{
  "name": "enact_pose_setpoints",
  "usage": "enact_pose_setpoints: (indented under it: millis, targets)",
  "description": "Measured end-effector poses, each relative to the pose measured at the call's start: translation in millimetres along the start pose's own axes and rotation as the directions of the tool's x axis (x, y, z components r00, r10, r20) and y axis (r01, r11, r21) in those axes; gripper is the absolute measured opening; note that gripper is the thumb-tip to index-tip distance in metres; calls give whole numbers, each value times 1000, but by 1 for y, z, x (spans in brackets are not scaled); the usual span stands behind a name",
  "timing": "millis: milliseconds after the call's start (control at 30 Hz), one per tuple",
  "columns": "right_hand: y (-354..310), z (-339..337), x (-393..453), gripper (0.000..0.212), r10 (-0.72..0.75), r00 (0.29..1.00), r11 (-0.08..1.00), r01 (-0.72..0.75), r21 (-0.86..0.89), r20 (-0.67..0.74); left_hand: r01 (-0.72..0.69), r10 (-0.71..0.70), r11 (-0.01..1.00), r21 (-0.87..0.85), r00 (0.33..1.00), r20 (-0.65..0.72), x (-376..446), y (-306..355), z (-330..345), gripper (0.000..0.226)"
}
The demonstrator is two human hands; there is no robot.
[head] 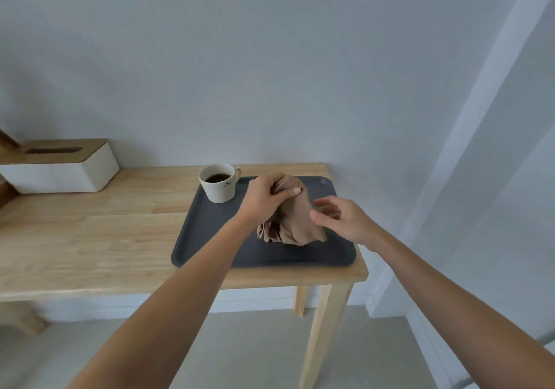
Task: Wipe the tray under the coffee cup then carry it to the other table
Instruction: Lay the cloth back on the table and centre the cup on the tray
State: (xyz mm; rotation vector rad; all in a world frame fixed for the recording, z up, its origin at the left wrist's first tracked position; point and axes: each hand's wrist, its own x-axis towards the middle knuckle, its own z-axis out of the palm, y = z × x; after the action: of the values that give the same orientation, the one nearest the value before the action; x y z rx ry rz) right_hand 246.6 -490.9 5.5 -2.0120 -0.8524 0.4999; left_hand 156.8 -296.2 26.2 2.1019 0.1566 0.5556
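Observation:
A dark grey tray (210, 232) lies on the right end of a wooden table (90, 238). A white cup (219, 183) holding dark coffee stands on the tray's far left corner. Over the middle of the tray hangs a bunched brown cloth (295, 223); its lower end touches the tray. My left hand (265, 198) grips the cloth at the top. My right hand (342, 219) is at the cloth's right side with fingers spread, touching or almost touching it.
A white tissue box with a wooden lid (60, 166) sits at the table's far left. The wall runs right behind the table. The table's right edge is close to the tray, with grey floor (255, 343) below.

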Motion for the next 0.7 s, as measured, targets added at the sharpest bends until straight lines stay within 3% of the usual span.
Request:
enact_pose_setpoints:
  millis: [100, 233, 333, 400, 533, 700]
  targets:
    - [-13, 15, 6, 63, -62, 997, 998, 61, -27, -37, -1, 2, 999, 50, 1000, -22, 7, 10, -19, 27]
    - [-29, 31, 23, 24, -117, 992, 992, 114, -61, -52, 10, -2, 995, 100, 997, -81, 10, 25, -52, 29]
    - [-42, 37, 33, 19, -132, 991, 981, 133, 144, -21, 37, -31, 997, 64, 995, -97, 3, 32, -89, 22]
    - [-60, 41, 39, 11, -187, 982, 949, 177, 261, 15, 77, -83, 994, -75, 993, -83, -7, 30, -117, 14]
    - [-106, 67, 53, 38, -247, 967, 878, 199, 436, 57, 152, -156, 957, -247, 988, 2, -40, 6, -179, 18]
    - [-148, 129, 68, 29, -252, 956, 889, 167, 426, 151, 193, -201, 932, -307, 980, 6, -85, -30, -241, 14]
